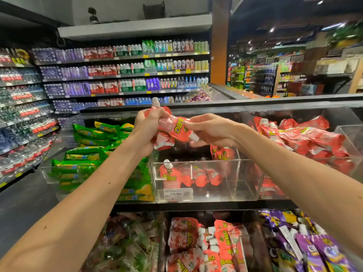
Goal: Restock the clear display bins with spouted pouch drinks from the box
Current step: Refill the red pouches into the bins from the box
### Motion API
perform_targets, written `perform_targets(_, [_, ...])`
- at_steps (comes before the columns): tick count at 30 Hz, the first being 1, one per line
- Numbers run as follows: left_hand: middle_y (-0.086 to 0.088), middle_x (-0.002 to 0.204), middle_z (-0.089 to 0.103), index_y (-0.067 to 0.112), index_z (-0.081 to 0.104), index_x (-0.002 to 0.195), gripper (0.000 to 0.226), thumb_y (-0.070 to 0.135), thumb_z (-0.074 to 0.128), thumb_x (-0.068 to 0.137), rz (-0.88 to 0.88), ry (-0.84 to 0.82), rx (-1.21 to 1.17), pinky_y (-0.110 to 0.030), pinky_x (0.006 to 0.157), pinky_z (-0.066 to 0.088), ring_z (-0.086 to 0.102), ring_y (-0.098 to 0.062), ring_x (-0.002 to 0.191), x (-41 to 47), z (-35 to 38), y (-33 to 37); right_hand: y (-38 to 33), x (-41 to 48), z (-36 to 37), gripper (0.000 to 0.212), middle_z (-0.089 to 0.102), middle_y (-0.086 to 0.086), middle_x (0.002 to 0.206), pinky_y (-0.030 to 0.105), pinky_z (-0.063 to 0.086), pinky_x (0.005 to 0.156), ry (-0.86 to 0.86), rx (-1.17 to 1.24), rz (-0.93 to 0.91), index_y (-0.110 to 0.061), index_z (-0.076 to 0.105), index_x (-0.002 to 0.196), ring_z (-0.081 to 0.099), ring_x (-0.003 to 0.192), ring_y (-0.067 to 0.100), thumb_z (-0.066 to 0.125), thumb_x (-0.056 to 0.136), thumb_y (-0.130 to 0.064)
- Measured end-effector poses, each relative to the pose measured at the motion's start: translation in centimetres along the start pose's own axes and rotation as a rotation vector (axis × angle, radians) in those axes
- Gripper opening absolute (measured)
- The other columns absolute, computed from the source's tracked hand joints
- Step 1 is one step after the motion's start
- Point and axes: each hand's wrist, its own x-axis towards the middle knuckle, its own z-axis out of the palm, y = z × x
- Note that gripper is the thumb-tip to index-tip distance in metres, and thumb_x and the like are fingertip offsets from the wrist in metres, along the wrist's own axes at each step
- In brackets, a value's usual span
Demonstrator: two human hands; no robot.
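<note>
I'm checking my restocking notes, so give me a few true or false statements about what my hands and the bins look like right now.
1. Both the left hand and the right hand hold pink pouches. True.
2. The centre bin is packed full. False: only a few stocked pouches sit in it, toward its left.
3. Its price tag reads 14.90. True.
4. The left bin holds purple pouches. False: it holds green packs.

Held pouches [172,127] partly hidden.
</note>
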Motion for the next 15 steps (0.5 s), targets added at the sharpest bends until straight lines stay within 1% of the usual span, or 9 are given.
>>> perform_targets(2, [-0.014, 0.099, 0.067, 0.003, 0.053, 0.128, 0.063, 0.048, 0.067, 0.085, -0.007, -0.062, -0.014, -0.031, 0.054, 0.055, 0.07, -0.018, 0.067, 0.0, 0.5, -0.2, -0.9, -0.7, -0.6, 0.043, 0.071, 0.014, 0.103, 0.021, 0.056, 0.058, 0.119, -0.046, -0.046, 0.002, 0.061, 0.123, 0.063, 0.075, 0.017, 0.068, 0.087, -0.022])
perform_targets(3, [-0.012, 0.094, 0.072, 0.004, 0.058, 0.123, 0.064, 0.059, 0.057, 0.09, -0.014, -0.1, -0.038, -0.029, 0.056, 0.055, 0.071, -0.019, 0.07, -0.1, 0.7, -0.1, -1.7, -1.3, -1.1, 0.042, 0.073, 0.012, 0.102, 0.02, 0.052, 0.055, 0.18, -0.092, -0.075, -0.003, 0.064, 0.12, 0.063, 0.075, 0.016, 0.071, 0.084, -0.023])
perform_targets(4, [-0.009, 0.091, 0.075, 0.008, 0.06, 0.122, 0.064, 0.064, 0.046, 0.095, -0.036, -0.124, -0.091, -0.027, 0.056, 0.056, 0.073, -0.019, 0.071, 0.0, 0.7, -0.1, -2.5, -2.0, -1.8, 0.039, 0.075, 0.009, 0.099, 0.022, 0.05, 0.056, 0.247, -0.146, -0.106, -0.006, 0.066, 0.117, 0.063, 0.075, 0.016, 0.073, 0.083, -0.024])
perform_targets(6, [-0.006, 0.096, 0.074, 0.012, 0.055, 0.125, 0.054, 0.057, 0.038, 0.101, -0.085, -0.104, -0.171, -0.031, 0.06, 0.058, 0.073, -0.02, 0.075, 0.5, 0.6, 0.1, -4.1, -3.5, -3.0, 0.03, 0.076, 0.003, 0.089, 0.026, 0.049, 0.062, 0.392, -0.299, -0.159, -0.01, 0.07, 0.109, 0.064, 0.075, 0.014, 0.076, 0.084, -0.025])
perform_targets(8, [-0.009, 0.098, 0.068, 0.01, 0.052, 0.125, 0.035, 0.036, 0.048, 0.103, -0.076, -0.041, -0.028, -0.037, 0.063, 0.06, 0.069, -0.019, 0.072, 1.0, 0.8, -0.1, -5.0, -4.7, -3.7, 0.02, 0.074, 0.0, 0.085, 0.025, 0.051, 0.064, 0.519, -0.518, -0.17, -0.014, 0.072, 0.098, 0.064, 0.074, 0.012, 0.078, 0.084, -0.027])
perform_targets(9, [-0.01, 0.099, 0.066, 0.01, 0.051, 0.123, 0.027, 0.025, 0.054, 0.101, -0.042, -0.016, 0.079, -0.039, 0.066, 0.06, 0.067, -0.019, 0.072, 1.2, 0.9, -0.4, -5.1, -4.9, -3.9, 0.018, 0.073, 0.0, 0.085, 0.022, 0.05, 0.061, 0.536, -0.646, -0.164, -0.015, 0.072, 0.096, 0.064, 0.072, 0.011, 0.078, 0.084, -0.027])
perform_targets(11, [-0.012, 0.103, 0.067, 0.012, 0.054, 0.115, 0.021, 0.012, 0.063, 0.097, 0.03, -0.029, 0.22, -0.04, 0.069, 0.06, 0.068, -0.02, 0.075, 1.4, 1.5, -1.1, -4.4, -5.0, -3.9, 0.018, 0.07, -0.002, 0.085, 0.019, 0.048, 0.053, 0.501, -0.943, -0.134, -0.015, 0.073, 0.097, 0.064, 0.072, 0.014, 0.077, 0.085, -0.027])
perform_targets(13, [-0.009, 0.103, 0.069, 0.014, 0.056, 0.107, 0.02, 0.012, 0.069, 0.092, 0.103, -0.095, 0.313, -0.038, 0.072, 0.059, 0.07, -0.022, 0.084, 1.3, 2.2, -1.6, -3.1, -4.4, -3.7, 0.018, 0.07, 0.0, 0.086, 0.024, 0.047, 0.056, 0.422, -1.216, -0.057, -0.015, 0.074, 0.097, 0.066, 0.076, 0.018, 0.076, 0.085, -0.028])
perform_targets(15, [-0.005, 0.102, 0.069, 0.016, 0.058, 0.106, 0.023, 0.013, 0.073, 0.089, 0.189, -0.155, 0.434, -0.035, 0.076, 0.057, 0.068, -0.02, 0.091, 1.6, 2.7, -2.1, -1.9, -3.7, -3.4, 0.019, 0.07, 0.003, 0.084, 0.027, 0.046, 0.059, 0.34, -1.37, 0.014, -0.013, 0.072, 0.094, 0.065, 0.078, 0.024, 0.076, 0.084, -0.028])
